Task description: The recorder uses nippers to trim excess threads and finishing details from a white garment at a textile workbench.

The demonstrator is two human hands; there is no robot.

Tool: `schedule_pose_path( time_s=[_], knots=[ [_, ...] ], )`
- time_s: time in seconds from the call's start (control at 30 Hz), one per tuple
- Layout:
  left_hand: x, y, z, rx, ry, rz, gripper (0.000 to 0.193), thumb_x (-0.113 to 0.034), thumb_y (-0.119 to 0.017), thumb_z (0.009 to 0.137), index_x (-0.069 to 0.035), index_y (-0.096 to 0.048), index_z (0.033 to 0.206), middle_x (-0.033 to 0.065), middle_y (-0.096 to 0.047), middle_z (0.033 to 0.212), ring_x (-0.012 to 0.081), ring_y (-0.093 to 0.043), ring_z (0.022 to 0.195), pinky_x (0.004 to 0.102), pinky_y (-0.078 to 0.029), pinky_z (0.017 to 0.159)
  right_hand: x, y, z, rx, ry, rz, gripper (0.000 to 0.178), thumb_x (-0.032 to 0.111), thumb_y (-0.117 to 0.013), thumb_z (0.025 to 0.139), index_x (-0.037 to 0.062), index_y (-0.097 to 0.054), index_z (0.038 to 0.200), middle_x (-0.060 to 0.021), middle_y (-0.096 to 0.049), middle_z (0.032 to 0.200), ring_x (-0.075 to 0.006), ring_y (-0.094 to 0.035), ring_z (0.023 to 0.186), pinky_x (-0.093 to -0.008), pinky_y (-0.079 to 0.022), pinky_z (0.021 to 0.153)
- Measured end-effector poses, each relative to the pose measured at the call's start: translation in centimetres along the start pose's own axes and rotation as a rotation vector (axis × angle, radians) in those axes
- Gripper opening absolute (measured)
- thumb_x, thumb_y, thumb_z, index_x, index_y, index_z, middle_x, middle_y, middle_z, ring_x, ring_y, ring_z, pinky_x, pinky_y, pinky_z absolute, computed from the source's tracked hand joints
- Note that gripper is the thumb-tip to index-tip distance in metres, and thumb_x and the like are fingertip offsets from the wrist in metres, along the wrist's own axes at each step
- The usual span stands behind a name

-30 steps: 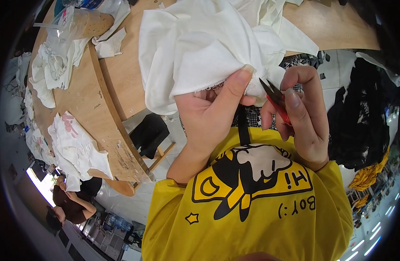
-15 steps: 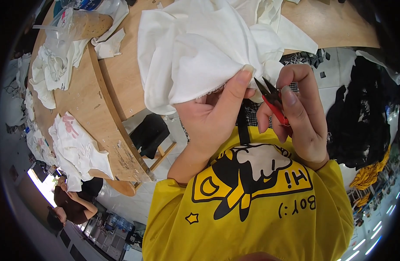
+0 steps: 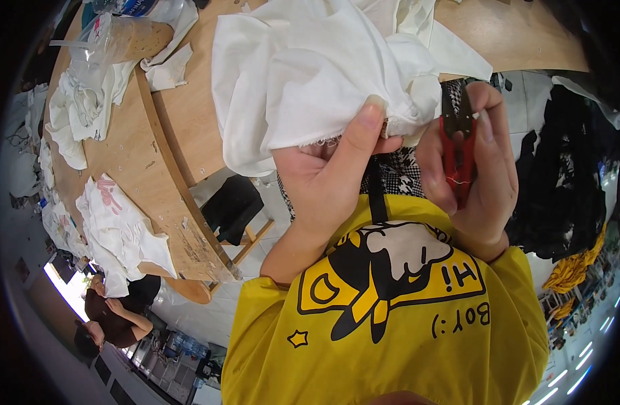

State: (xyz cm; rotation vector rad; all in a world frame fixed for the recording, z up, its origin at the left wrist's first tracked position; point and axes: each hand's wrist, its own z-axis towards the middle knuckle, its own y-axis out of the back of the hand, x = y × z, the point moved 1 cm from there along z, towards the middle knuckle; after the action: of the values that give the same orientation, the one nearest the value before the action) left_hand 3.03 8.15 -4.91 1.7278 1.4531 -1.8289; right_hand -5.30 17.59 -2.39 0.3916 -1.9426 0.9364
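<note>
My left hand [image 3: 337,158] pinches the lower edge of a white fabric piece [image 3: 310,81], thumb on top and fingers tucked beneath. Along that edge runs a frayed seam with loose threads. The cloth spreads upward over the table. To the right of it, my right hand [image 3: 482,158] is closed around red-handled thread snips [image 3: 460,152], their dark blades pointing up and away from the cloth. A bit of white thread lies across the red handle.
The wooden table [image 3: 131,152] bears white cloth scraps [image 3: 87,101], a plastic cup with brown drink [image 3: 138,42] and a printed white garment [image 3: 124,226]. A black cloth heap [image 3: 556,182] lies at right. Another person [image 3: 114,310] works at lower left, beside the table.
My right hand has moved right, away from the fabric edge, and the snips have turned upright. My left hand keeps its pinch on the cloth, nearly in place.
</note>
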Motion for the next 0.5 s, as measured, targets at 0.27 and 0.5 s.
schedule_pose_path(
  time_s=[0.27,0.5],
  knots=[
    [-0.8,-0.6,-0.2,0.019,0.242,-0.148,0.028,-0.016,-0.050,0.082,0.005,-0.047,0.101,0.0140,-0.055,0.093,0.0182,-0.058,0.077,0.0283,-0.052,0.064,-2.1,0.7,0.2,0.095,0.316,-0.333,0.052,0.009,-0.064,0.069,0.0039,-0.024,0.102,-0.0009,-0.041,0.061,-0.0037,-0.038,0.051,-0.0137,-0.028,0.045],
    [-0.3,0.0,-0.1,0.101,0.386,-0.241,0.039,-0.029,-0.039,0.087,0.006,-0.048,0.099,0.0098,-0.055,0.091,0.0161,-0.054,0.078,0.0322,-0.046,0.075,-3.3,0.8,1.0,-0.034,0.481,-0.489,0.049,-0.002,-0.065,0.065,0.0007,-0.028,0.097,-0.0051,-0.050,0.066,-0.0057,-0.049,0.052,-0.0138,-0.034,0.044]
  ],
)
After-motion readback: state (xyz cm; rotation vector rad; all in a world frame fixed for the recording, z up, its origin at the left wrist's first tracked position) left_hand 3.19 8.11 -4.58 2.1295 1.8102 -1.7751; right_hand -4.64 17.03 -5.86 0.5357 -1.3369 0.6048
